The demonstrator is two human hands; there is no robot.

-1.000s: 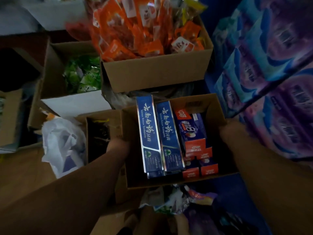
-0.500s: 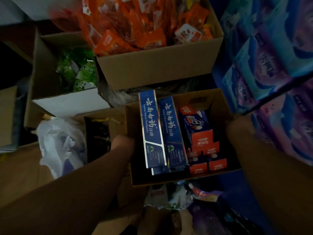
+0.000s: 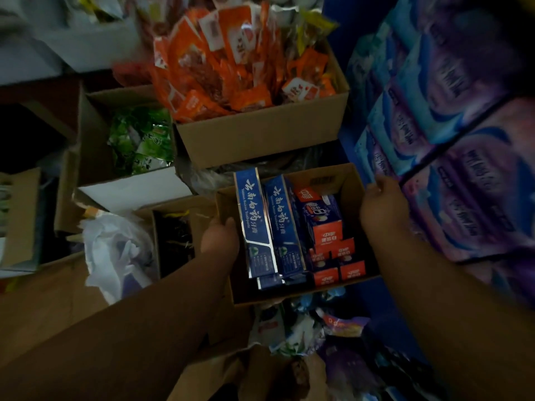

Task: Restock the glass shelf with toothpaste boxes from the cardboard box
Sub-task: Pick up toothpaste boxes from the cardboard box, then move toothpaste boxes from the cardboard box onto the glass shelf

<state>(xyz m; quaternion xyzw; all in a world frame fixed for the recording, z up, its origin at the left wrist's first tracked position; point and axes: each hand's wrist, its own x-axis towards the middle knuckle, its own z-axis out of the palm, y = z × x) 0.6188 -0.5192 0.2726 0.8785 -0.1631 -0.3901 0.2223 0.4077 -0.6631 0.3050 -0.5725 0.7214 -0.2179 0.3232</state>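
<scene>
Left hand (image 3: 219, 240) and right hand (image 3: 381, 208) apart, forearms extended forward, fingers curled downward.

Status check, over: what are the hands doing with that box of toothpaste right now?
Left hand and right hand grip opposite walls of the cardboard box. Toothpaste boxes all inside. Glass shelf not in view.

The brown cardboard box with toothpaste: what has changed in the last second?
The right hand moved from the brown cardboard box's right wall to its far right corner. The left hand stayed on the left wall; the long blue toothpaste boxes lie unmoved.
</scene>
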